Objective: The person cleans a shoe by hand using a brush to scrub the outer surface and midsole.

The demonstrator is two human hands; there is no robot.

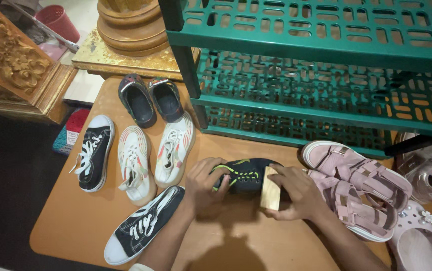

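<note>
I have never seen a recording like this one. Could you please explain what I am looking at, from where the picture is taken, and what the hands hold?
There is one picture, from a camera worn on a person's head, looking down at their own bare hands. The left hand steadies a dark shoe with green laces. The right hand presses a small wooden block against it. They work on an orange-brown table. Around lie two black-and-white sneakers, white sneakers, dark slip-ons and pink sandals. Behind stands a green plastic rack.
</note>
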